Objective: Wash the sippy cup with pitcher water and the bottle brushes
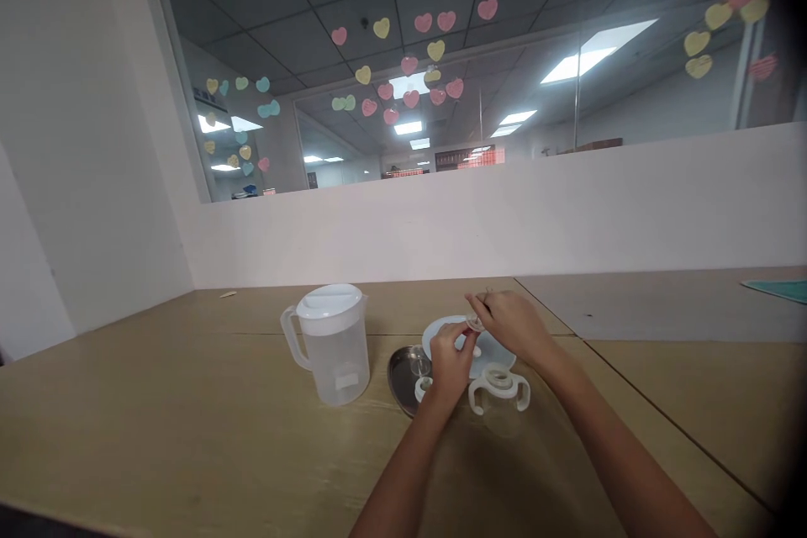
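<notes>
Over a pale plate, a small clear part is pinched in the left grip; its right side is met by the right grip, hold unclear.

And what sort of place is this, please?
Probably an office or workroom, though I cannot be certain: there is a wide window dotted with heart-shaped notes, ceiling light panels showing in it, and plain tabletops set edge to edge.
</notes>
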`<action>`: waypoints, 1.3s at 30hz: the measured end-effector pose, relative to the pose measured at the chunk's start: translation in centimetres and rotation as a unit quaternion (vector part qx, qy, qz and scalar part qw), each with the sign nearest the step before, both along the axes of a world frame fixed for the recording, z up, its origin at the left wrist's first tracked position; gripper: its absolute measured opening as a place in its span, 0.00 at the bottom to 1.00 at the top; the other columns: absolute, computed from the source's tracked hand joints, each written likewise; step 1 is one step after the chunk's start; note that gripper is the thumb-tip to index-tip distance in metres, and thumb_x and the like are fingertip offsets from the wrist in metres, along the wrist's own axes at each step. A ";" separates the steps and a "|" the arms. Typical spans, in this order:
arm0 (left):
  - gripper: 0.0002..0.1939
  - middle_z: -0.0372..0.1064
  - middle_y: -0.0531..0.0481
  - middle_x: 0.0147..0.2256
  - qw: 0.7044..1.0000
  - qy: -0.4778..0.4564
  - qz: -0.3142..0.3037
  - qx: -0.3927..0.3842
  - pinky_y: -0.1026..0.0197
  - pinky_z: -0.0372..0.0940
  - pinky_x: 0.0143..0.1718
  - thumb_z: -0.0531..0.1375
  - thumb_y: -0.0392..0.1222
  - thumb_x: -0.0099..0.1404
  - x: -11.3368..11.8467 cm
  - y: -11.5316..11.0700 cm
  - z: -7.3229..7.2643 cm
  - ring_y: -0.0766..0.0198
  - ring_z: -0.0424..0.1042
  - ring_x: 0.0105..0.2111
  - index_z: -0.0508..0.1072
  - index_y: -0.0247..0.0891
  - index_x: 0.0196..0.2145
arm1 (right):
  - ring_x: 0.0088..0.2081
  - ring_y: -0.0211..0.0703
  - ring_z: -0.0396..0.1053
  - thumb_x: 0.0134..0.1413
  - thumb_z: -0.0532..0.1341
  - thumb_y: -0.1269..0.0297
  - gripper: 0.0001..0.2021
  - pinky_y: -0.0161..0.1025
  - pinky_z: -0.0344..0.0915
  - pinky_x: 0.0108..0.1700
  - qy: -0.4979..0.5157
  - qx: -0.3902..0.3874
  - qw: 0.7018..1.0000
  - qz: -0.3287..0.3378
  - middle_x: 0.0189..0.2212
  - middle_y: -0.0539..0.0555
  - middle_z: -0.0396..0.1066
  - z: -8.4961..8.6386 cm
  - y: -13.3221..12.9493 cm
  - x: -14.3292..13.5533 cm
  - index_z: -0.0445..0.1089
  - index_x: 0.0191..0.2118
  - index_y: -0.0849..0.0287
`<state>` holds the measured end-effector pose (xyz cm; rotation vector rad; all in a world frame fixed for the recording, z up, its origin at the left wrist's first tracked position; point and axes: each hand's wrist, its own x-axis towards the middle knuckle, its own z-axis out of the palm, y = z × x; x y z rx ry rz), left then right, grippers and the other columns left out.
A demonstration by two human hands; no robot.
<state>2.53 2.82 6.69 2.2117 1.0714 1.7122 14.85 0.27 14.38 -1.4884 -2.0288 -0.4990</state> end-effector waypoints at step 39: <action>0.11 0.75 0.48 0.32 0.989 -0.040 0.027 -0.138 0.65 0.63 0.35 0.55 0.42 0.59 -1.8 2.4 -5.0 0.62 0.72 0.32 0.76 0.36 0.33 | 0.27 0.35 0.69 0.49 0.56 0.60 0.13 0.30 0.59 0.26 0.276 -0.217 0.936 -0.030 0.32 0.53 0.73 -8.6 9.7 4.1 0.70 0.39 0.61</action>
